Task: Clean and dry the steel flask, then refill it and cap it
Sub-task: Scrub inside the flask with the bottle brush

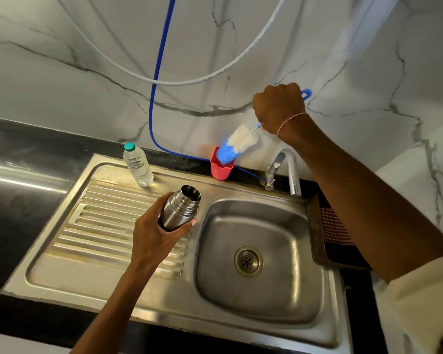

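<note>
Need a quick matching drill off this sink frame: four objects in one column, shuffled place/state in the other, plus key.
Column 1
1. steel flask
2. bottle brush
3. plastic water bottle
4. checked cloth

Column 2
A. standing capped on the sink's back rim, by the drainboard
B. lying in a tray to the right of the basin
C. uncapped, held in the left hand over the drainboard
D. held by the right hand, bristle tip in the red cup

Pairs: 1-C, 2-D, 3-A, 4-B
</note>
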`<state>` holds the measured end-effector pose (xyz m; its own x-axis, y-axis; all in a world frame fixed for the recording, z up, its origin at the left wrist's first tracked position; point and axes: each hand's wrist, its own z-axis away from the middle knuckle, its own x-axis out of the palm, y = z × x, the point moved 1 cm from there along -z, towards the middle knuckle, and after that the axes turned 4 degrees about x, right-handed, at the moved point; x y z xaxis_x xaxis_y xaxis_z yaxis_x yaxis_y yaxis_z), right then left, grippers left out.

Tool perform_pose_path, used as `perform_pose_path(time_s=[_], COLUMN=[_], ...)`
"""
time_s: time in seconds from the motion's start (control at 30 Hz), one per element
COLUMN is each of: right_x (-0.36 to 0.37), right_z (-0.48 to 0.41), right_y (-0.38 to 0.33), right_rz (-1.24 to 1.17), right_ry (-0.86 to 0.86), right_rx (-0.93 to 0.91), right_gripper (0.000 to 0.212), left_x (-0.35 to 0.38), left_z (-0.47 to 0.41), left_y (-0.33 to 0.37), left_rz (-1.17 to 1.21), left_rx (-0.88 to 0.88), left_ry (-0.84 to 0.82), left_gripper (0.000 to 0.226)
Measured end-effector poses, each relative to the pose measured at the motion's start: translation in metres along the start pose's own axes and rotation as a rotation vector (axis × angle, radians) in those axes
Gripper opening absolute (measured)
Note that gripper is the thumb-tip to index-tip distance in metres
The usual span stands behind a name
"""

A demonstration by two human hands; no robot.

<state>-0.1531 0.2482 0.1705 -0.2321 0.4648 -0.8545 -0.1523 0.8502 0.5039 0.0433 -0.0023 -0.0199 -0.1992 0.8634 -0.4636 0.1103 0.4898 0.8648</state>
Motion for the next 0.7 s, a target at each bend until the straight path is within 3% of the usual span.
perform_pose_path(time_s=[0.23, 0.43, 0.57, 0.7], right_x=[0.032, 0.098, 0.115, 0.113], right_z=[0.065, 0.162, 0.223, 0.265], right_y=[0.015, 0.004, -0.014, -0.009], right_rz=[-0.248, -0.843, -1.461, -1.634], right_ry=[-0.026, -0.012, -0.032, 0.022], right_rx=[0.321, 0.703, 0.744, 0.692], right_gripper=[0.015, 0.017, 0.015, 0.012], left_x=[0.004, 0.007, 0.01, 0.012], left_z=[0.009, 0.011, 0.002, -0.013], left_y=[0.006, 0.018, 0.019, 0.027], left_rz=[0.014, 0.102, 0.177, 0.203], left_rx=[0.024, 0.033, -0.02, -0.03], left_ry=[-0.001, -0.047, -0.081, -0.135], left_gripper=[0.082, 0.077, 0.077, 0.064])
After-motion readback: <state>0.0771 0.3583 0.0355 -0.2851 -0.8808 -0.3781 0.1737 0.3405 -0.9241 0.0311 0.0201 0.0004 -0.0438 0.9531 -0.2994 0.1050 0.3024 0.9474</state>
